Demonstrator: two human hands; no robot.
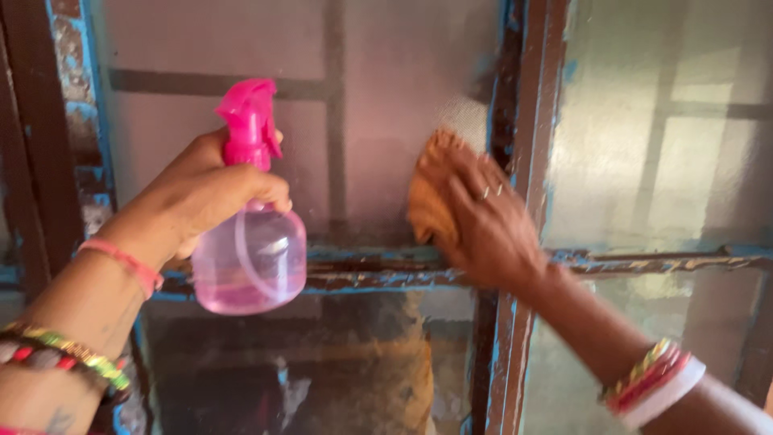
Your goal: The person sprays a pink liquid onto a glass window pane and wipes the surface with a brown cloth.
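2 hands are counted: the left hand (193,197) at 9 o'clock and the right hand (487,225) at 3 o'clock. 1 pink spray bottle (251,242) is counted, at 9 o'clock of centre. 1 orange-brown cloth (431,193) is counted, just at 3 o'clock of centre. 4 window panes are seen between the frame bars (515,266). 2 rings (489,192) are counted on the right hand.

Pink see-through spray bottle (251,242) upright at centre-left; crumpled brown cloth (431,193) flat against the pane, centre frame.
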